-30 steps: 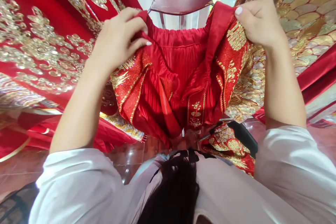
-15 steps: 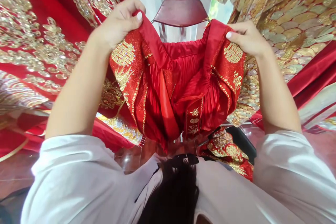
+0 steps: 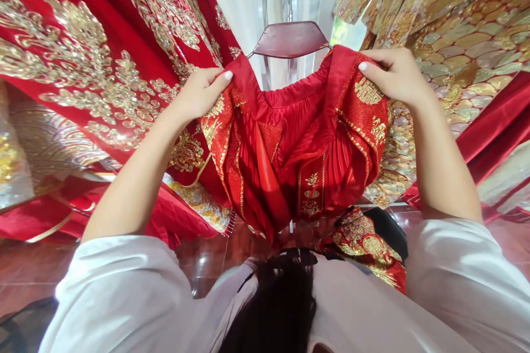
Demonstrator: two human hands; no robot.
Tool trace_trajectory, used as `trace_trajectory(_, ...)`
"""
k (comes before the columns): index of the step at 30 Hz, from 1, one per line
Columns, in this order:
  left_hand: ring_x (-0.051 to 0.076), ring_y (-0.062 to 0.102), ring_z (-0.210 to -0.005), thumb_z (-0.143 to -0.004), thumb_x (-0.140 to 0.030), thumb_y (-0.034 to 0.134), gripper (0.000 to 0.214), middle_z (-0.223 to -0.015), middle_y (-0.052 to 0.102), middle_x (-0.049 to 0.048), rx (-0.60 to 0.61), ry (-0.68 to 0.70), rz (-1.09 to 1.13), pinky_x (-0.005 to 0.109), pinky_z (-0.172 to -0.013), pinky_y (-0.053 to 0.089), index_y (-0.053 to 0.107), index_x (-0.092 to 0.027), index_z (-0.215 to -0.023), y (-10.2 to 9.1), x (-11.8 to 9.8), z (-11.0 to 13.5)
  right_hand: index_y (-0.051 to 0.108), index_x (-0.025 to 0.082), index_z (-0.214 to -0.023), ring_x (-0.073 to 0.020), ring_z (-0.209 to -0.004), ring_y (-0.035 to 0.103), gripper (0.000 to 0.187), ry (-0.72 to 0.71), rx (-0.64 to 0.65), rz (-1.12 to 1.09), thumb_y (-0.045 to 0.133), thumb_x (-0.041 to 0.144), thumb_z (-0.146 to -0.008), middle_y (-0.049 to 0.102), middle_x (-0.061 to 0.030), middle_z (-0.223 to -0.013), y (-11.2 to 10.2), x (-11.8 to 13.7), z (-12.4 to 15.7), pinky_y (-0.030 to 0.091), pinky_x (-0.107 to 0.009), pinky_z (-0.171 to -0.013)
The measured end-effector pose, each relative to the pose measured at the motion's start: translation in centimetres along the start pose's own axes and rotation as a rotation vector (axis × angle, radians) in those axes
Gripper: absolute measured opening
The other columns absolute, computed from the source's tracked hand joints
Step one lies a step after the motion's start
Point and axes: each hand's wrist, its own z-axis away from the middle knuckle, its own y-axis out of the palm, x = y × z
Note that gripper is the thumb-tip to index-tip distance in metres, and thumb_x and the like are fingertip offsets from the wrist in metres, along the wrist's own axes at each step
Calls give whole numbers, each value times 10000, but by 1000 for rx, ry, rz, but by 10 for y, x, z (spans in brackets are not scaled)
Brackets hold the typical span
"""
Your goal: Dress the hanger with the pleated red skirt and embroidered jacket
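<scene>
A red pleated skirt (image 3: 306, 121) with gold embroidery hangs in front of me, its gathered waistband spread wide. My left hand (image 3: 205, 91) pinches the waistband's left end between thumb and fingers. At the right end my right hand (image 3: 389, 77) grips the band the same way, thumb in front and fingers behind. Between them a dark red hanger (image 3: 291, 39) shows above the waistband, its metal hook rising upward. The hanger's thin side arms reach the skirt's two top corners; the clips, if any, are hidden by cloth.
Red garments with gold beading (image 3: 111, 83) hang close on the left. Gold scale-patterned garments (image 3: 467, 38) hang on the right. Below, a red and gold embroidered cloth (image 3: 366, 237) lies by a black object (image 3: 387, 231) above the glossy reddish floor (image 3: 211, 259).
The hanger and skirt sit lower in view, with more of the hook showing. My left hand has come down and inward with its end of the waistband; my right hand is slightly lower.
</scene>
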Motion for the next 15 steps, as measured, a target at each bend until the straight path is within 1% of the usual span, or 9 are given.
trace_trajectory(2,52,522,-744,-872,-686,159,776,-665,424,-45,-103,-2,44,364,-859,458,537,-18,-759,16,13,15,686,10,-952,2,-719,543,487,3,104,0,442,421,-857,681,-18,-898,-3,-1,-7,361,-161,-647)
trace_trajectory(3,58,520,-736,-880,-690,190,756,-695,479,-32,-179,-17,49,336,-855,467,558,-32,-822,24,19,22,681,0,-964,5,-686,529,478,19,111,-2,431,398,-874,679,-24,-866,-3,-1,-8,344,-159,-619)
trace_trajectory(5,99,554,-799,-910,-641,283,652,-848,594,14,-331,-63,35,316,-873,470,562,-62,-1024,39,24,36,681,-5,-982,0,-653,521,426,45,68,0,469,349,-877,678,-30,-830,-3,1,-6,339,-154,-598)
trace_trajectory(6,126,572,-867,-923,-595,331,586,-952,620,38,-382,-90,19,318,-900,462,534,-82,-1122,44,24,42,679,3,-1016,-11,-671,536,392,36,60,4,500,320,-871,683,-35,-843,-2,2,-4,356,-153,-613)
trace_trajectory(7,148,576,-947,-930,-544,372,532,-1051,622,54,-409,-117,2,322,-934,447,498,-102,-1198,47,22,47,675,17,-1056,-26,-706,558,365,15,51,4,527,291,-865,688,-41,-869,-2,4,-2,379,-155,-642)
trace_trajectory(9,174,550,-1081,-936,-465,417,477,-1181,593,66,-398,-153,-27,326,-991,412,448,-128,-1271,49,15,52,668,48,-1107,-58,-788,595,340,-27,41,-7,558,247,-855,693,-54,-936,0,6,0,417,-167,-708)
trace_trajectory(11,183,528,-1133,-937,-441,431,467,-1225,574,72,-385,-171,-55,332,-1014,394,436,-128,-1284,46,5,52,667,60,-1120,-79,-832,613,333,-48,40,-26,558,237,-859,691,-64,-981,3,6,1,434,-177,-740)
trace_trajectory(15,206,523,-1137,-923,-515,437,541,-1207,574,83,-364,-192,-119,384,-1019,383,440,-99,-1268,35,-15,38,662,17,-1107,-76,-809,606,352,-21,-2,16,548,251,-869,692,-77,-944,10,2,-4,429,-177,-731)
